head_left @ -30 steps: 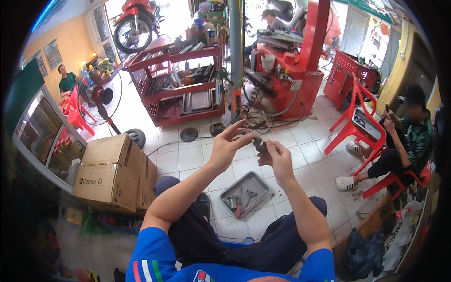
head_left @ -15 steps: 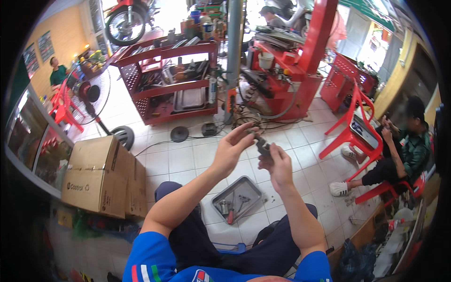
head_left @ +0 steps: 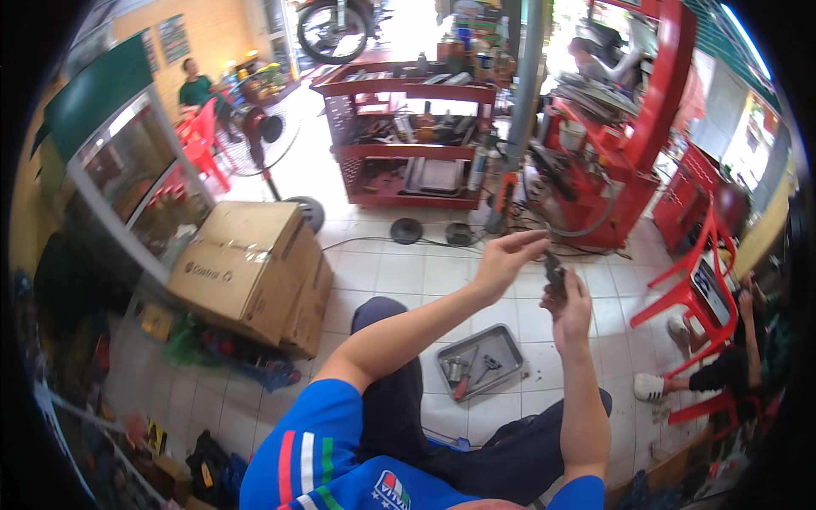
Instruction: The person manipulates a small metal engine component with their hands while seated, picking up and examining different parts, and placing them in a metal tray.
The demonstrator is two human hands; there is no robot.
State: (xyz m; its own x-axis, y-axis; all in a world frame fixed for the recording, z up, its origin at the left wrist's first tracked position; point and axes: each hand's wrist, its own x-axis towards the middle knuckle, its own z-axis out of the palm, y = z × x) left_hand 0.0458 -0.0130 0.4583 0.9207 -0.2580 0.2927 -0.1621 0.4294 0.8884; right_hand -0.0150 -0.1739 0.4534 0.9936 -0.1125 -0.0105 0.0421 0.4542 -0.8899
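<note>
My right hand [head_left: 568,297] grips a small dark metal part [head_left: 554,270], held upright in midair above my knees. My left hand [head_left: 508,259] is just to its upper left, fingers drawn together at the part's top end; whatever is between those fingertips is too small to make out. Below them on the tiled floor, between my legs, lies a grey metal tray [head_left: 508,337] holding a metal cylindrical piece [head_left: 456,369], a red-handled tool [head_left: 461,387] and a T-shaped tool [head_left: 488,367].
Cardboard boxes [head_left: 234,263] stand left, near a pedestal fan [head_left: 270,127]. Ahead are a red tool cart [head_left: 404,151] and red lift [head_left: 642,187]. A seated person [head_left: 748,348] is right, by a red chair [head_left: 680,297]; another person [head_left: 197,92] sits back left.
The view has turned leftward, so the surroundings and my hands appear further right. Both hands stay raised around the dark part, with the left fingertips still at its upper end.
</note>
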